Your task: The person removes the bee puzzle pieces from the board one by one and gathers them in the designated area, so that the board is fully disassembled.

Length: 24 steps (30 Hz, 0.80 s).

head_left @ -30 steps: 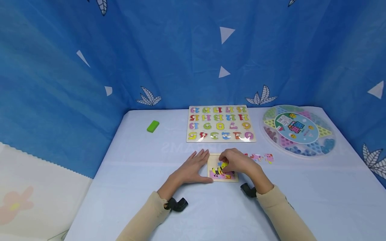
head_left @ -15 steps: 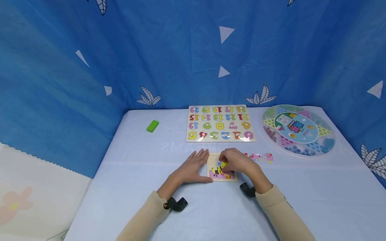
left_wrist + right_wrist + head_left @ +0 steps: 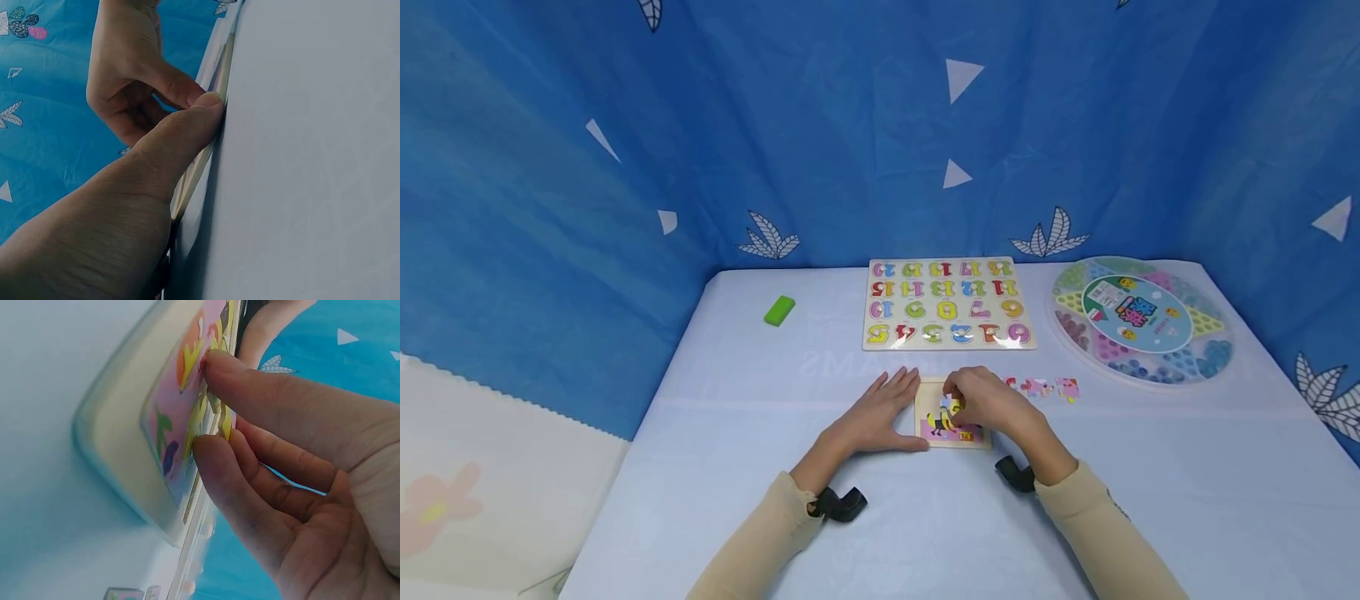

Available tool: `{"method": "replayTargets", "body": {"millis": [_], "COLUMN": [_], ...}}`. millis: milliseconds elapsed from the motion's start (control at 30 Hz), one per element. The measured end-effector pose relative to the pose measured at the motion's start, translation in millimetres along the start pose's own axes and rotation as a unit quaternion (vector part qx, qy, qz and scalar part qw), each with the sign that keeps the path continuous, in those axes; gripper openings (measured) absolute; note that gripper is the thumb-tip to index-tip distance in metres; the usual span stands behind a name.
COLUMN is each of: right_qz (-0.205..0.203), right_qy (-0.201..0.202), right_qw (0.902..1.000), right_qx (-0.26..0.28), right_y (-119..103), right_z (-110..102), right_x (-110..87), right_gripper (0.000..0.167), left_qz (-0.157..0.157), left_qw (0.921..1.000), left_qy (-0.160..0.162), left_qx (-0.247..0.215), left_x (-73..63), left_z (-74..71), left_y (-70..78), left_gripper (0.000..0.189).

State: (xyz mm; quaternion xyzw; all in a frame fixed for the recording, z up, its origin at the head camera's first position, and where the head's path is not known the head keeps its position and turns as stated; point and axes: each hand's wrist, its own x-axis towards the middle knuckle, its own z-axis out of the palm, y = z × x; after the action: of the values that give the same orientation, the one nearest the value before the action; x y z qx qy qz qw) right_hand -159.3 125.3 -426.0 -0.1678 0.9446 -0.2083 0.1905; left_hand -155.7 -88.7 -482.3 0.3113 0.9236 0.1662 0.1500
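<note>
The puzzle (image 3: 936, 426) lies on the white table (image 3: 880, 546), in front of the person. It has a bee on it and a wooden edge. Say the puzzle is the middle of a clock, with 12 pointing to the blue cloth (image 3: 850, 125) at the back.

The left hand (image 3: 874, 419) is at 9 o'clock. Its fingers are out straight and spread, pinching nothing. They touch the puzzle's side, and the thumb presses by its corner at 7 o'clock. The right hand (image 3: 996, 406) reaches over from 3 o'clock. Its thumb and pointing finger pinch a yellow piece (image 3: 225, 419) that is tipped up on the puzzle. This hand gets in the way: it hides the puzzle's part from 1 to 3 o'clock, bee and all.

Pink bits (image 3: 1036, 388) lie in a row between 2 and 3 o'clock, and the right hand hides the near end of the row. The number board (image 3: 950, 320) is at 12 o'clock, near the puzzle. The round game (image 3: 1138, 312) sits farther off at 2 o'clock, under a clear lid. The green block (image 3: 779, 311) is well apart, at 10 o'clock.
</note>
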Motion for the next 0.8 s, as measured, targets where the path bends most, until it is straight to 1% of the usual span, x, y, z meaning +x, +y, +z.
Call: {"method": "replayTargets", "body": {"millis": [233,433,800], "right_qz": [-0.009,-0.017,-0.022], "right_qy": [-0.003,0.001,0.002], "right_qw": [0.9999,0.9998,0.9997], "right_qx": [0.012,0.009,0.006], "right_y": [4.0,7.6,8.7], "right_z": [-1.5,-1.4,-0.7], "right_x": [-0.4,-0.7,0.3], "right_gripper": [0.033,0.032,0.034], "left_qz": [0.003,0.009,0.002], "left_qw": [1.0000,1.0000,1.0000], "left_qy": [-0.002,-0.001,-0.004], "left_qx": [0.002,-0.001,0.001], "left_x": [1.0,-0.5,-0.2], "left_z": [0.3,-2.3,-2.6], "left_y": [-0.3,1.3,1.4], "left_gripper": [0.108,0.108,0.108]}}
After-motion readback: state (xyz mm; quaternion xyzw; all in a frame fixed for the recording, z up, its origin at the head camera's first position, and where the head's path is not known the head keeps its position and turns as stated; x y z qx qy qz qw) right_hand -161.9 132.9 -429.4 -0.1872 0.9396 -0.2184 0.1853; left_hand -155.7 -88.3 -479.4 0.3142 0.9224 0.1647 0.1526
